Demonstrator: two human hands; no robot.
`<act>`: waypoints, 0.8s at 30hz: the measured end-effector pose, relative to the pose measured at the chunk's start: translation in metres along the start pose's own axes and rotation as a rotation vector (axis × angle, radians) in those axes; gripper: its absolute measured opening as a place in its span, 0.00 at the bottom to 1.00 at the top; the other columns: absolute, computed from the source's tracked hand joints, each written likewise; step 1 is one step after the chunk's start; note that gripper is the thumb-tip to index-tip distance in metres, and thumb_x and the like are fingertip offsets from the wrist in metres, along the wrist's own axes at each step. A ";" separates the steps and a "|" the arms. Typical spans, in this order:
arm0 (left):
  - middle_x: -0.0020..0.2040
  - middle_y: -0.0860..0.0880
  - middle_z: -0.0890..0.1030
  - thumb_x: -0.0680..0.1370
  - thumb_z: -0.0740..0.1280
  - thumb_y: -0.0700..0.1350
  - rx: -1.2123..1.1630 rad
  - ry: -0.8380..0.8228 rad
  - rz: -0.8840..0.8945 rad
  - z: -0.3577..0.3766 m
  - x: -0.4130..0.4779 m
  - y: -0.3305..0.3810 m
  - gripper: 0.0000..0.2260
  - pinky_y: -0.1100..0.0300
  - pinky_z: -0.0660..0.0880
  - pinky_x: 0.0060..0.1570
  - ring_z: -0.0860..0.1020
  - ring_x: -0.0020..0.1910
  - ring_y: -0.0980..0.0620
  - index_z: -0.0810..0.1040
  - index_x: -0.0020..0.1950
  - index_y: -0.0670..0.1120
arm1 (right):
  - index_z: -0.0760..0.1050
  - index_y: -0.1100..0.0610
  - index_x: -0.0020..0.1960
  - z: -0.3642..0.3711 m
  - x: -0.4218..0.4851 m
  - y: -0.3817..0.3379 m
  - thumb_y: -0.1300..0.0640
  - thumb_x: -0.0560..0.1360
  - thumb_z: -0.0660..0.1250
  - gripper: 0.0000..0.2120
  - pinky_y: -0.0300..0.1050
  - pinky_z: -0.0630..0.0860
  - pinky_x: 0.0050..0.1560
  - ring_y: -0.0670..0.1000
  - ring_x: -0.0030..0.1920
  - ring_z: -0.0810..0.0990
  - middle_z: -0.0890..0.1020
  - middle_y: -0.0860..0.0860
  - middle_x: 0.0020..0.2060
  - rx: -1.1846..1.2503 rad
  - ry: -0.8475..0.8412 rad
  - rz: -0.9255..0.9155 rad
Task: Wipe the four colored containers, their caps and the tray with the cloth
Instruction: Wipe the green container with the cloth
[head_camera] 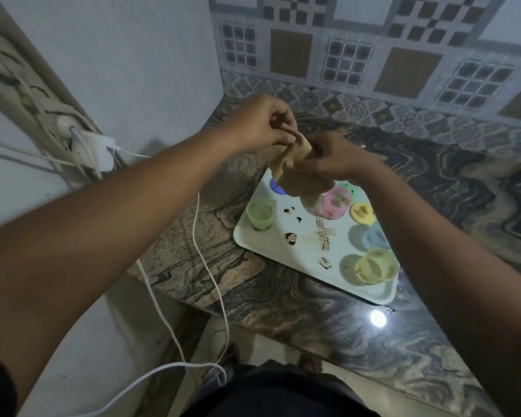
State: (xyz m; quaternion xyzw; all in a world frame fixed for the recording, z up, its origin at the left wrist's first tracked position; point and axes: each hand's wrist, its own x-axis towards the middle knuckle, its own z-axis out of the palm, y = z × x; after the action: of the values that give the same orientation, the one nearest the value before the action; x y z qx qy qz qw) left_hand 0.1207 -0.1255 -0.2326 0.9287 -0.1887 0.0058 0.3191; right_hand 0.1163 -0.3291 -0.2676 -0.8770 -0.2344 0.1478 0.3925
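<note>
i hold the tan cloth (286, 170) above the far end of the stained white tray (253, 242), each grip pinching it: left hand (257, 123), right hand (334, 158). the green container (260, 214), pink container (337, 204), blue container (375, 237) and yellow container (376, 266) stand on the tray, on the worktop (217, 272).
</note>
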 end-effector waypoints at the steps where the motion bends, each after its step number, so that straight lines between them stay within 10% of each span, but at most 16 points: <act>1: 0.45 0.52 0.85 0.71 0.77 0.46 0.007 -0.014 0.010 0.000 0.001 0.001 0.07 0.51 0.79 0.54 0.82 0.47 0.57 0.85 0.48 0.48 | 0.79 0.52 0.50 0.000 -0.002 -0.003 0.57 0.78 0.74 0.04 0.27 0.72 0.35 0.34 0.33 0.79 0.82 0.45 0.38 0.030 -0.005 0.026; 8: 0.50 0.47 0.82 0.78 0.70 0.45 -0.164 0.364 -0.038 0.020 -0.022 -0.012 0.09 0.63 0.75 0.50 0.80 0.48 0.53 0.79 0.56 0.42 | 0.81 0.52 0.52 0.007 -0.013 0.020 0.61 0.84 0.63 0.10 0.51 0.80 0.53 0.55 0.50 0.83 0.84 0.54 0.48 0.518 0.121 0.276; 14: 0.57 0.49 0.81 0.75 0.74 0.51 0.245 -0.270 -0.130 0.069 -0.078 -0.071 0.16 0.51 0.75 0.59 0.78 0.57 0.49 0.82 0.61 0.49 | 0.80 0.54 0.49 0.018 -0.027 0.042 0.53 0.85 0.62 0.11 0.52 0.80 0.55 0.57 0.51 0.84 0.85 0.54 0.46 0.628 0.294 0.372; 24: 0.66 0.52 0.76 0.76 0.71 0.54 0.422 -0.387 -0.013 0.092 -0.081 -0.088 0.15 0.48 0.69 0.65 0.67 0.68 0.48 0.83 0.61 0.51 | 0.84 0.58 0.60 0.039 -0.026 0.049 0.69 0.81 0.63 0.15 0.48 0.82 0.49 0.54 0.53 0.85 0.86 0.57 0.57 0.642 0.207 0.323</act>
State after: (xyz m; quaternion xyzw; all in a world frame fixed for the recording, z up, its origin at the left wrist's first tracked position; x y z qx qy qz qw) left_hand 0.0664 -0.0887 -0.3687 0.9596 -0.2348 -0.1346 0.0768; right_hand 0.0918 -0.3475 -0.3280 -0.7452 0.0063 0.1843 0.6408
